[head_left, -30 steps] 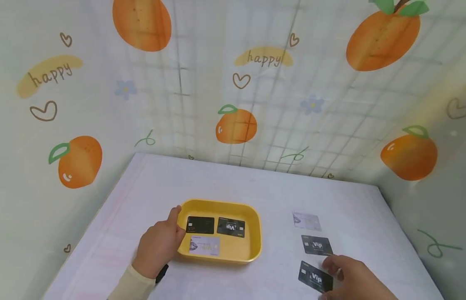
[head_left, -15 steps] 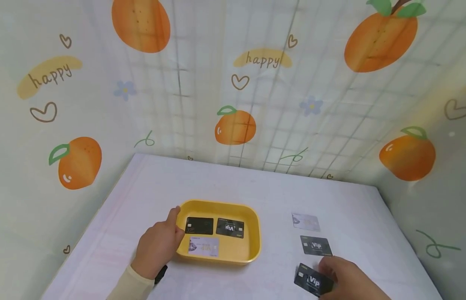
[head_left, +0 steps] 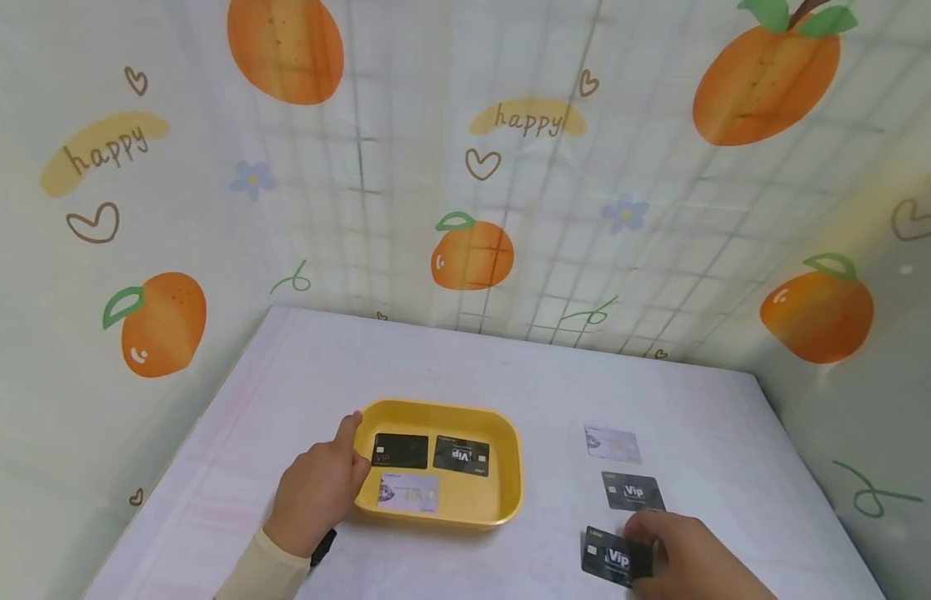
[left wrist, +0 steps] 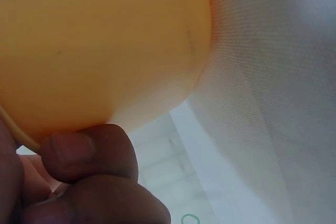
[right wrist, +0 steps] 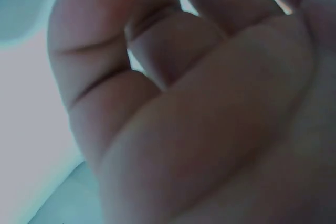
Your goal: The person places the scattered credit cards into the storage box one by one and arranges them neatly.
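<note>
A black Vip card (head_left: 608, 557) is pinched between the thumb and fingers of my right hand (head_left: 698, 557), low at the front right of the table. Its right end is hidden by the fingers. My left hand (head_left: 313, 496) grips the left side of a yellow tray (head_left: 512, 467); in the left wrist view curled fingers (left wrist: 94, 153) press against the outer wall. Inside the tray lie a plain black VIP card (head_left: 401, 451), a black Vip card (head_left: 461, 456) turned upside down and a pale silver card (head_left: 408, 492). The right wrist view shows only palm and bent fingers.
Beyond the right hand, another black Vip card (head_left: 632, 492) lies flat on the white table (head_left: 555, 358), with a pale silver card (head_left: 613, 443) behind it. A curtain printed with oranges (head_left: 473, 254) surrounds the table at the back and sides.
My right hand has taken hold of the nearest black card and drawn it slightly left, its tilt lessening. The left hand and the tray keep their places.
</note>
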{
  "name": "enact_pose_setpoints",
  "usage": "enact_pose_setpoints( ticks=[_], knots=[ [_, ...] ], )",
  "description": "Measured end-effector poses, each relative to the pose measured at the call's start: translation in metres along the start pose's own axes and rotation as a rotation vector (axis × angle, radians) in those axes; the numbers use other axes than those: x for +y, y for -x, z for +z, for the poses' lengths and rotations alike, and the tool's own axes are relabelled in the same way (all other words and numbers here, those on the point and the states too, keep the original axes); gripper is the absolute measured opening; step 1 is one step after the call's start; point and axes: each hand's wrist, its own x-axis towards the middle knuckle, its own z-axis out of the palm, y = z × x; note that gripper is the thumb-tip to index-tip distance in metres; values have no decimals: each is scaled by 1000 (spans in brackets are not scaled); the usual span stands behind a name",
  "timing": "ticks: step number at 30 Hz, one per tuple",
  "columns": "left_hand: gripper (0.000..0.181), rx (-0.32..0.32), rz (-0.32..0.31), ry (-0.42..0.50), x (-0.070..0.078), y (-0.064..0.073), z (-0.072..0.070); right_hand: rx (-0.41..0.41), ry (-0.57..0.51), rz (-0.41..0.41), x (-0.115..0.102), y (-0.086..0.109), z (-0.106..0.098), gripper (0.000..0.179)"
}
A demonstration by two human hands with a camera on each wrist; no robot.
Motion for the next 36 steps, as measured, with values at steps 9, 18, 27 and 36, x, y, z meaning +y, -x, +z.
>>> enact_pose_setpoints(
  ticks=[9, 18, 27, 36],
  knots=[
    [60, -21, -15, 10, 0, -1, -3, 18, 9, -10, -5, 0, 0, 76],
    [60, -47, -36, 12, 1, -2, -3, 16, 27, -18, -5, -1, 1, 69],
    [59, -14, -16, 10, -1, -1, -5, 199, 283, -176, -51, 4, -20, 66],
    [59, -23, -19, 19, 0, -1, -2, 386, 457, -561, -136, -1, -16, 64]
  ],
)
